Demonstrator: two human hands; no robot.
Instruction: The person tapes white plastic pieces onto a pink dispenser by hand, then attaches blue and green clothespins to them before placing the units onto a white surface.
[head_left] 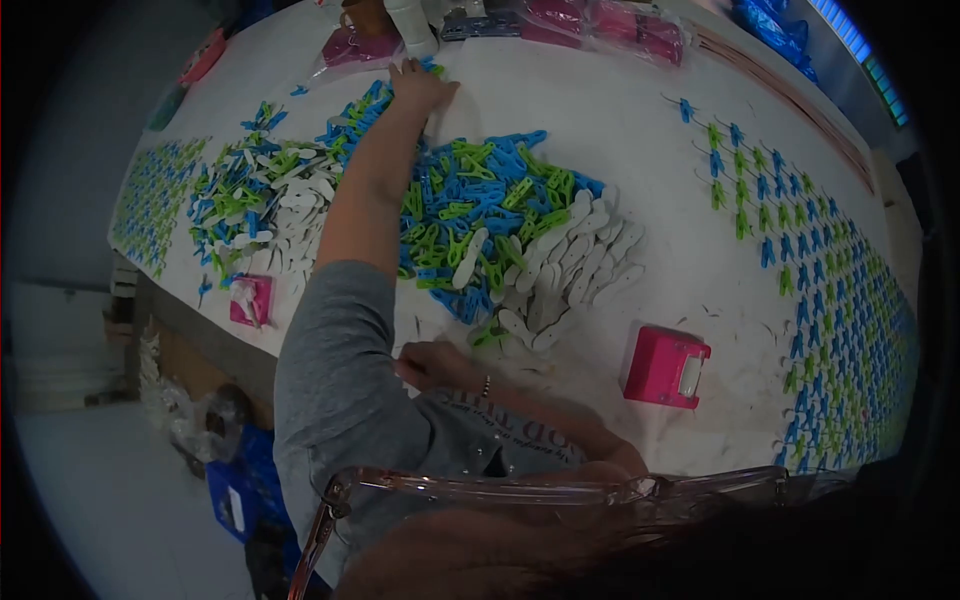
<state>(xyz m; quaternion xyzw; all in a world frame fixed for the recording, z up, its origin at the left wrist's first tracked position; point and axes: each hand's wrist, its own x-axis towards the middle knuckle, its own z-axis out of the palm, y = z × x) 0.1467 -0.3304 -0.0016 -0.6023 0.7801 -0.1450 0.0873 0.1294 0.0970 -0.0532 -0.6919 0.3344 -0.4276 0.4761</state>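
Observation:
My left hand (420, 90) is stretched far across the table, fingers apart, over the far end of a band of blue and green plastic clothespins (345, 125). A white bottle (412, 28) stands just beyond its fingertips. Close to my body, my right hand (432, 366) is curled near the table's front edge; whatever is inside it is hidden. In front of it lies a large heap of blue and green clothespins (480, 190). White flat clothespin-like pieces (575, 260) lie along the heap's right side.
A pink box-like holder (667, 367) stands right of the heap, and a smaller pink one (252, 300) sits left. Rows of clothespins (830, 300) cover the right side; more rows (155, 200) lie far left. Pink plastic-wrapped packs (630, 30) line the back.

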